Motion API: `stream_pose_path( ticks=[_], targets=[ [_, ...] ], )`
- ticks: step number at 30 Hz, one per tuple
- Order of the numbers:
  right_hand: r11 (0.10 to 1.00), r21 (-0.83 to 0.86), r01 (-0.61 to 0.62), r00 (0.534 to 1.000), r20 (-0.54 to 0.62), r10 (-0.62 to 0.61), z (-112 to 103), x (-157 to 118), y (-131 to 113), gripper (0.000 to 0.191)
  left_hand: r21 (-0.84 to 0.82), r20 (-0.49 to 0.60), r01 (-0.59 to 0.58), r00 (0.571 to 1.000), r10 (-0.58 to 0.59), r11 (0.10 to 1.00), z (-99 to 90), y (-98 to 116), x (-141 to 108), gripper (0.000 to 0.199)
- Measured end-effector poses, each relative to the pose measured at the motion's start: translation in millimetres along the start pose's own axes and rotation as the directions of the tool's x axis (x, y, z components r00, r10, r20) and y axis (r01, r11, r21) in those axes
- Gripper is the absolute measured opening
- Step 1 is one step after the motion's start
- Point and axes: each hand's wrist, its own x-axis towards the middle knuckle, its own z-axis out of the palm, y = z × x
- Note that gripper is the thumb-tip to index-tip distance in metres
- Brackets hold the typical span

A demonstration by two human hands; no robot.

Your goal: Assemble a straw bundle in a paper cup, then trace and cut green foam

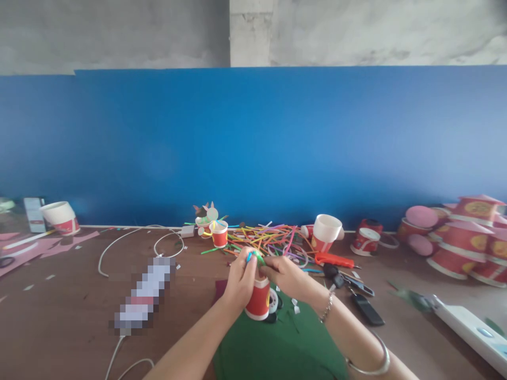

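Observation:
A red and white paper cup (258,300) stands in front of me over the green sheet. My left hand (240,277) is closed at the cup's upper left side, with a small blue piece (249,257) showing by the thumb. Coming in from the right, my right hand (285,273) pinches a bent green strip (259,258) above the cup's rim. The cup's top is partly hidden by my fingers. A white wheel-like disc (273,300) and black pieces lie just right of the cup.
Colourful thin strips (273,237) lie heaped behind my hands. A decorated cup (219,236) and a white-topped cup (325,232) flank them. To the right are an orange-handled tool (335,259), keys, a black fob (367,309), a white power strip (471,327) and stacked red cups (459,248).

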Motion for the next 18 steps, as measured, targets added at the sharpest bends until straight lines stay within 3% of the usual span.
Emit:
stream_pose_path(
  ticks=[5, 9, 12, 15, 18],
  targets=[
    [0.998, 0.057, -0.002, 1.000, 0.003, 0.002, 0, 1, 0, 0.028, -0.164, -0.037, 0.063, 0.997, -0.070, 0.984, -1.5, -7, 3, 0.028],
    [0.979, 0.158, -0.128, 0.991, 0.061, 0.120, -5, 0, 7, 0.032, -0.167, -0.096, 0.116, 0.986, -0.134, 0.979, -0.7, -10, 6, 0.023],
    [0.932, 0.301, -0.202, 0.975, 0.151, 0.162, -14, -4, 13, 0.038, -0.241, -0.073, 0.173, 0.978, -0.196, 0.955, -1.1, -9, 7, 0.020],
    [0.848, 0.479, -0.225, 0.959, 0.265, 0.105, -25, -8, 14, 0.041, -0.322, -0.043, 0.210, 0.971, -0.236, 0.923, -2.0, -8, 8, 0.019],
    [0.824, 0.520, -0.224, 0.937, 0.347, 0.035, -32, -8, 14, 0.039, -0.353, -0.023, 0.228, 0.968, -0.252, 0.908, -2.1, -9, 7, 0.022]
  ],
)
